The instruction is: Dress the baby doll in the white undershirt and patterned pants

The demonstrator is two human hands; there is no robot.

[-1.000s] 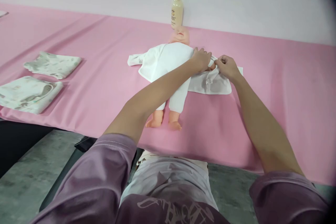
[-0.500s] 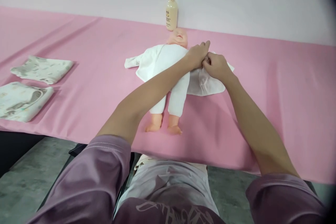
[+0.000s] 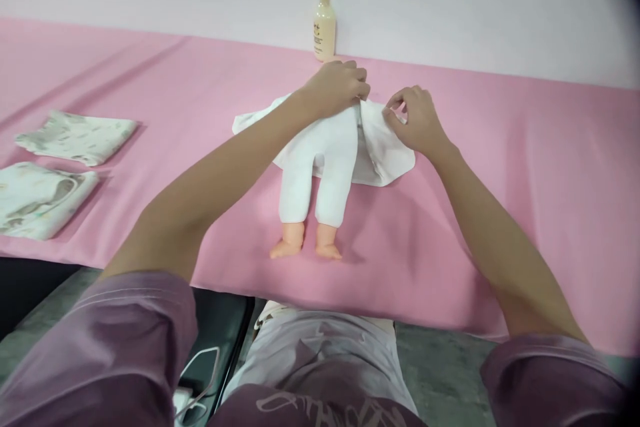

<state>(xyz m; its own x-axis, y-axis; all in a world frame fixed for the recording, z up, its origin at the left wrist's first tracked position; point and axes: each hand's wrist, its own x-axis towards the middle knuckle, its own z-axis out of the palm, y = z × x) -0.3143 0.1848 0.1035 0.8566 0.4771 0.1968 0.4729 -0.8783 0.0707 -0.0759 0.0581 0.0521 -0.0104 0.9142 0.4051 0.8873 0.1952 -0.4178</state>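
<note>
Lying between the hands on the pink cloth-covered table (image 3: pixel 500 147), the plastic baby doll in a white cotton sleepsuit (image 3: pixel 320 167) is gripped at the chest by the curled left hand (image 3: pixel 334 85), the right hand (image 3: pixel 417 121) pinching its loose front flap (image 3: pixel 385 157), in my judgement best held taut and flat.

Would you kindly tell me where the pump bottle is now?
In the head view, the pump bottle stands upright at the far edge of the pink table by the wall, beyond the left hand.

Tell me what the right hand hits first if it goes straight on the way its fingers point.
Likely the left hand, on the white garment of the doll just beyond the right hand; only a garment fold lies between, depth unclear.
</note>
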